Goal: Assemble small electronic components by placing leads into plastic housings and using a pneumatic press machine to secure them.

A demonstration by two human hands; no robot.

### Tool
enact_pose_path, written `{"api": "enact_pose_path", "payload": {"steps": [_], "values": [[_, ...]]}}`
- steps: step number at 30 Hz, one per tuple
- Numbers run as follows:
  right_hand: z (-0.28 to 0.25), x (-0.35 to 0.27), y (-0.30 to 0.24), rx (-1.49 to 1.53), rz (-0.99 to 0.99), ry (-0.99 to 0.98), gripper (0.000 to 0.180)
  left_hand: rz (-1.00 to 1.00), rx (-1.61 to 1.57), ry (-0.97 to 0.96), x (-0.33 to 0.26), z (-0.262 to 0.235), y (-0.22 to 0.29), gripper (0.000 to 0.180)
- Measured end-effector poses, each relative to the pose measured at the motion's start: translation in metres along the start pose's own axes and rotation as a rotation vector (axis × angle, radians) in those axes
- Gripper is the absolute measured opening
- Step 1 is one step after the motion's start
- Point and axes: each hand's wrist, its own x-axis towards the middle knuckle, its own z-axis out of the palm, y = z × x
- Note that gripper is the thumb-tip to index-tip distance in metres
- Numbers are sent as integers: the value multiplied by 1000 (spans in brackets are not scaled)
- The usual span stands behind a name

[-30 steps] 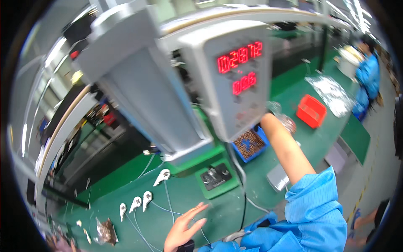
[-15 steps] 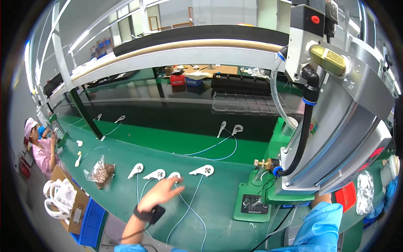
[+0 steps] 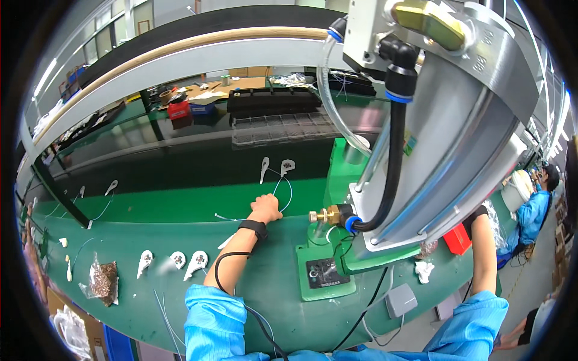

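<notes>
My left hand curls by the blue cable (gripped or not, I can't tell); tugging its loop could drag the far white piece askew. My right hand's grip is hidden behind the press.

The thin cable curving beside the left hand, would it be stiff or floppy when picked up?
The cable is probably floppy, as it lies in an open curve. It looks light, being thin. Lifting it might drag the round-headed white part, where it seems attached.
</notes>
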Motion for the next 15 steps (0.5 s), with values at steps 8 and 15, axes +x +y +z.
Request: {"api": "enact_pose_path", "payload": {"steps": [8, 15], "values": [[-88, -4, -6, 517, -73, 362, 15, 221, -114, -57, 38, 26, 9, 27], [-197, -45, -50, 597, -79, 436, 19, 372, -682, 69, 20, -77, -29, 23]]}}
